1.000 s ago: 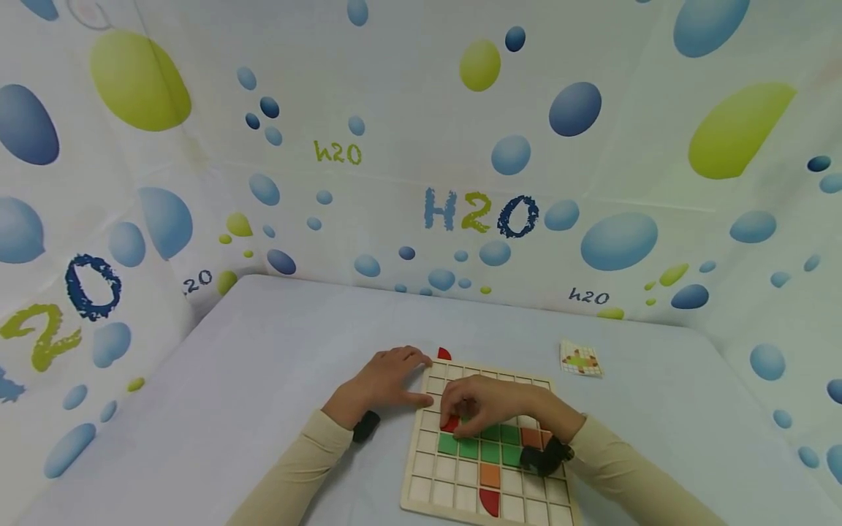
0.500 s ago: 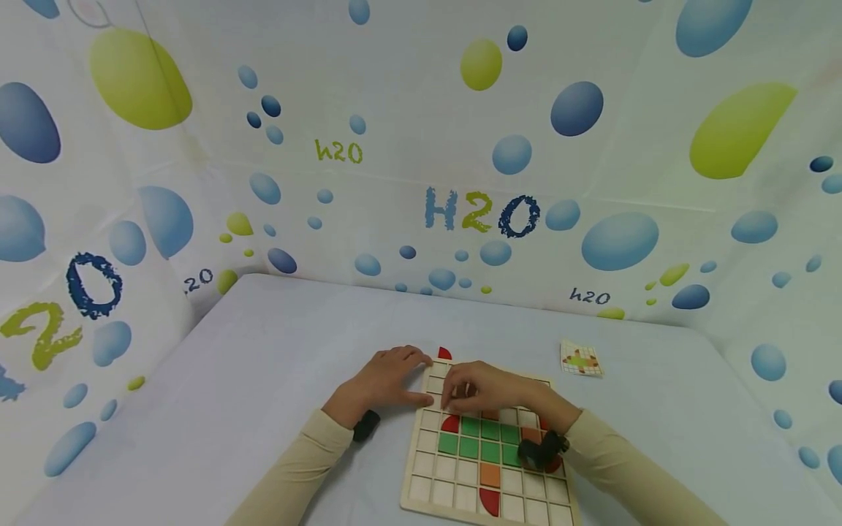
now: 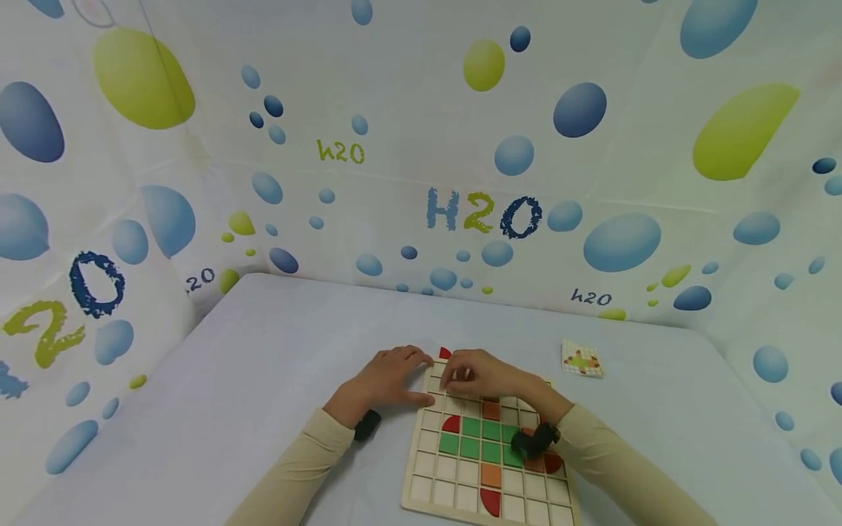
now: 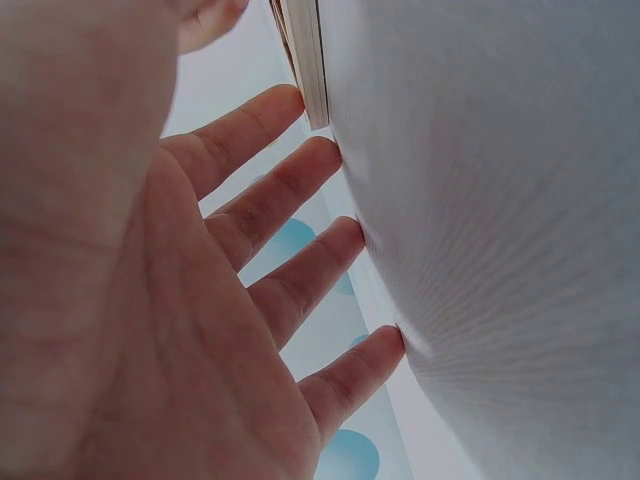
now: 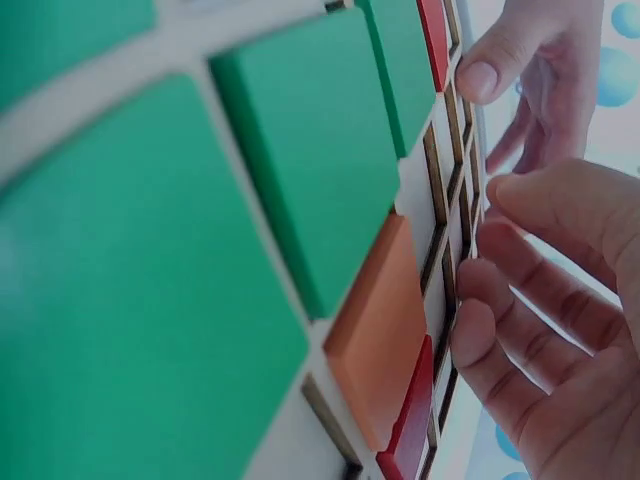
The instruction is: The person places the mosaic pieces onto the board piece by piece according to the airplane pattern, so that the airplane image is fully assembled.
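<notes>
A wooden grid board (image 3: pixel 444 467) lies on the table, holding a block of green tiles (image 3: pixel 470 447) with orange and red pieces around it. One red quarter-round tile (image 3: pixel 451 424) sits in the cell left of the upper green row. My left hand (image 3: pixel 391 376) rests at the board's upper left, thumb and index finger touching its edge; the left wrist view shows its fingers (image 4: pixel 290 190) spread. Over the upper cells hovers my right hand (image 3: pixel 483 374), its fingers bent loosely. In the right wrist view nothing shows between that thumb and the fingers (image 5: pixel 535 340).
Just beyond the board's far left corner lies a loose red tile (image 3: pixel 444 353), partly hidden by my right hand. A small pattern card (image 3: pixel 582 359) lies to the far right on the white table (image 3: pixel 296 329). A bubble-printed curtain (image 3: pixel 395 183) surrounds the table.
My right hand has left the red quarter-round tile, which stays in its cell, and has moved away from me toward the board's far edge. The left hand keeps its place.
</notes>
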`<state>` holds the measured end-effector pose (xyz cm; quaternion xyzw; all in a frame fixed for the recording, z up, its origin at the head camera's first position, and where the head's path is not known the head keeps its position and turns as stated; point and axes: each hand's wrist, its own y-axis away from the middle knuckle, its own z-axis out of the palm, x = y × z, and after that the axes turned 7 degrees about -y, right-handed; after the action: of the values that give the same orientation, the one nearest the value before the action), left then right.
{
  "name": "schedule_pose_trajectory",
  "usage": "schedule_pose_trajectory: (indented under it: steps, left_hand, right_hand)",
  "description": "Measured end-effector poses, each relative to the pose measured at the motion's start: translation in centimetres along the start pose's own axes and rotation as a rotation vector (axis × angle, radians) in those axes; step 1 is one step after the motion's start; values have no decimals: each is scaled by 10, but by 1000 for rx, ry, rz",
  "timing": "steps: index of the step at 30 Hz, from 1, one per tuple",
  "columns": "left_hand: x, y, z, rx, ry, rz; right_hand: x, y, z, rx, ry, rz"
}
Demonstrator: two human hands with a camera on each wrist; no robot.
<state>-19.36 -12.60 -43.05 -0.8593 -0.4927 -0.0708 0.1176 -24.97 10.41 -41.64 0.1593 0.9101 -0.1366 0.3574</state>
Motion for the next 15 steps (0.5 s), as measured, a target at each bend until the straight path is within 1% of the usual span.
schedule_pose_trajectory:
  steps: [4, 9, 12, 15]
  left_hand:
    - [0, -1, 2, -5, 1, -11]
    - [-1, -1, 3, -9, 3, -13]
    - [0, 0, 2, 0, -2, -8]
    - [0, 0, 1, 0, -4, -9]
  right_hand:
    - [4, -1, -2, 44, 8, 4]
    - [7, -1, -4, 111, 12, 34]
    - [11, -2, -4, 156, 28, 52]
    - [14, -2, -5, 188, 34, 93]
